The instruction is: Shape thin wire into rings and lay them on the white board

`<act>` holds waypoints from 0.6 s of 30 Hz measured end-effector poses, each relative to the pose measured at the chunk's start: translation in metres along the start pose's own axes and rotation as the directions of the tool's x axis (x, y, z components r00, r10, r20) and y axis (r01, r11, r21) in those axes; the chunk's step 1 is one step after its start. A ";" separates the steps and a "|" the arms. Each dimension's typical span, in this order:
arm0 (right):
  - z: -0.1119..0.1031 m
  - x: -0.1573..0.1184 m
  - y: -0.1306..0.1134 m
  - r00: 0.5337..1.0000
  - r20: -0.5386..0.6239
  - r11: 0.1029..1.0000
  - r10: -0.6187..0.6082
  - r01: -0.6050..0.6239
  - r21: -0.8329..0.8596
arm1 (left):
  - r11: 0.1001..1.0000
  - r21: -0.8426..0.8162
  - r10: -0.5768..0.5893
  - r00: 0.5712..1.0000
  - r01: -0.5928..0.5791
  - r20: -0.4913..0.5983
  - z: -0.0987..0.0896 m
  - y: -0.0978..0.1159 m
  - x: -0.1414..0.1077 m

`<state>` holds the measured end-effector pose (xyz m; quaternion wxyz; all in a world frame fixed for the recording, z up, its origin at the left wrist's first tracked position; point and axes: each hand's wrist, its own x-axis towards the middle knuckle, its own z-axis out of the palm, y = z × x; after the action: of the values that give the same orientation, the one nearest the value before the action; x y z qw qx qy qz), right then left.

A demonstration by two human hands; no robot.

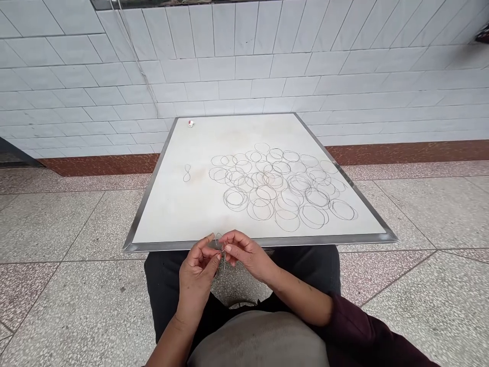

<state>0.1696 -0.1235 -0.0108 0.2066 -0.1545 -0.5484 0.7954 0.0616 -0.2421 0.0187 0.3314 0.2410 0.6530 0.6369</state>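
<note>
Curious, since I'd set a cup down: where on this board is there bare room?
Bare patches: the white board's left strip, between its metal frame and the wire rings, beside a small figure-eight wire. Rings crowd the middle and right.

Both bare hands are raised close together in front of the person's body, each pinched shut at the fingertips. The left hand (197, 267) stands nearly upright, its fingers (202, 243) curled inward. The right hand (244, 253) comes in from the side, back facing up, wrist gently bent, its fingertips (227, 248) reaching toward the left hand's and almost meeting them. The bare left forearm (168, 339) rises steeply from the lower edge of the view. The right forearm (301, 298) slants in from the lower right, bare up to a dark maroon sleeve (367, 331) near the elbow.
</note>
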 end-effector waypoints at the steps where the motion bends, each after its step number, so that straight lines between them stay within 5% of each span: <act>1: 0.000 0.000 0.000 1.000 -0.006 1.000 0.007 -0.007 -0.021 | 1.000 0.017 0.013 1.000 -0.013 -0.008 0.000 0.001 0.000; 7: 0.000 0.002 -0.001 0.999 -0.045 0.999 0.024 -0.025 -0.025 | 0.999 -0.031 0.012 1.000 -0.012 -0.009 0.000 -0.004 0.000; 18: -0.001 0.004 0.001 1.000 -0.002 0.997 -0.024 0.024 -0.073 | 0.938 -0.288 -0.189 0.981 0.190 0.033 0.000 -0.009 0.005</act>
<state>0.1666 -0.1205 -0.0119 0.2113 -0.1565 -0.5786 0.7721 0.0592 -0.2397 0.0096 0.4244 0.1273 0.5719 0.6904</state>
